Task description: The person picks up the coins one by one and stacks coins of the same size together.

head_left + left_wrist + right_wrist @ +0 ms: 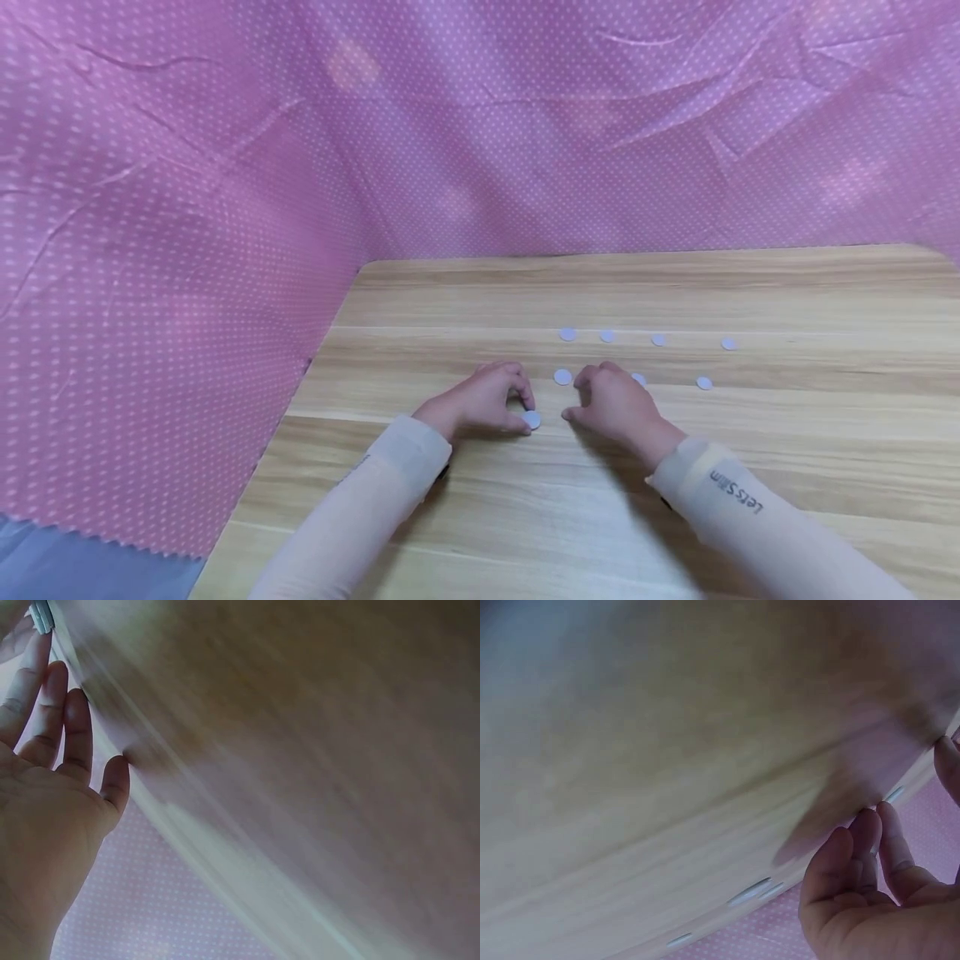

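Observation:
My left hand pinches a small white disc between thumb and forefinger, just over the wooden table. In the left wrist view the edge of that disc looks layered, and the other fingers spread loosely. To its right, my right hand is low on the table with fingers loosely bent and thumb apart; nothing shows between them. Another white disc lies just beyond the right fingertips. One more disc is partly hidden behind the right hand.
Four-sided wooden table. A back row holds several white discs, spaced apart. Nearer, a disc lies to the right. Pink dotted cloth hangs behind and to the left of the table.

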A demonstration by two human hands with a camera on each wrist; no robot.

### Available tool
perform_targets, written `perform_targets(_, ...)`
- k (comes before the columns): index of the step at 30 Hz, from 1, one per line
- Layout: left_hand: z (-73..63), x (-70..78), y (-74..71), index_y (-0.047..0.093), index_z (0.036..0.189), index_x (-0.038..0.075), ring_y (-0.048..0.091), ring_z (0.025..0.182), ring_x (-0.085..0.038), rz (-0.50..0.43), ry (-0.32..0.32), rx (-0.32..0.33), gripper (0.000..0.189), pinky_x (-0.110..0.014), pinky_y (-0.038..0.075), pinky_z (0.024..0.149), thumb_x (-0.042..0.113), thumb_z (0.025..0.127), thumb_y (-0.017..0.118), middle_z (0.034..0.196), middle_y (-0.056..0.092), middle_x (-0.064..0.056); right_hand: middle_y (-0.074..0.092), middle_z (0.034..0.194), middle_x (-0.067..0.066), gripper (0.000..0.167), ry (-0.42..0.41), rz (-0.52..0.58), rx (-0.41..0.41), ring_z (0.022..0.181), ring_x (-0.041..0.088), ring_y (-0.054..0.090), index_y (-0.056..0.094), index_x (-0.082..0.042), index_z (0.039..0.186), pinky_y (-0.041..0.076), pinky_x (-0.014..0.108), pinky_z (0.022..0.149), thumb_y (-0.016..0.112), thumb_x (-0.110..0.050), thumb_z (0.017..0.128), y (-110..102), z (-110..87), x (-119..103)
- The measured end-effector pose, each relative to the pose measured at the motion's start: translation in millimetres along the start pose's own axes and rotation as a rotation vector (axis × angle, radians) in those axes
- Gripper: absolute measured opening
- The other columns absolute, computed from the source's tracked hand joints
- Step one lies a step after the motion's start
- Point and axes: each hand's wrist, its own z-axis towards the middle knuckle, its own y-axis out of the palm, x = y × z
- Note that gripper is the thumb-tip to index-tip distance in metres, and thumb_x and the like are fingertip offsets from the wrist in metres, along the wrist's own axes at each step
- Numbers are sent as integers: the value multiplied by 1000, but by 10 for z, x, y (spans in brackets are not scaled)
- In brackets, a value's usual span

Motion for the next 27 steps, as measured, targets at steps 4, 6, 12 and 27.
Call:
perform_targets(4, 4, -3, 13, 68, 82, 25, 46, 99, -9, -3, 2, 3, 19, -35, 25, 101, 28, 72, 84, 93, 53, 15, 58, 98, 13, 50, -12, 20, 10, 83, 25, 56, 64, 4, 111, 47, 44, 80, 80, -27, 75, -4, 49, 40)
perform_targets(6, 8, -1, 17, 68, 82, 25, 46, 99, -9, -3, 6, 3, 19, -35, 26, 101, 28, 72, 84, 93, 53, 15, 58, 99, 14, 49, -29, 31, 18, 85, 27, 56, 64, 4, 111, 46, 45, 82, 79, -25, 75, 3, 76, 66)
perform_targets(12, 16, -1, 27, 67, 82, 26, 45, 98, -9, -6, -4, 3, 19, -34, 29, 98, 28, 72, 83, 94, 53, 15, 58, 101, 14, 48, -66, 76, 16, 91, 28, 54, 62, 3, 116, 44, 46, 85, 78, -20, 77, 16, 142, 108)
perform_targets(27, -15, -30, 27, 68, 81, 24, 47, 96, -8, -17, 4, 6, 17, -35, 27, 98, 25, 73, 83, 92, 54, 14, 65, 107, 11, 32, -125, 114, 42, 97, 28, 53, 68, -4, 112, 44, 45, 85, 74, -15, 83, 87, 239, 128)
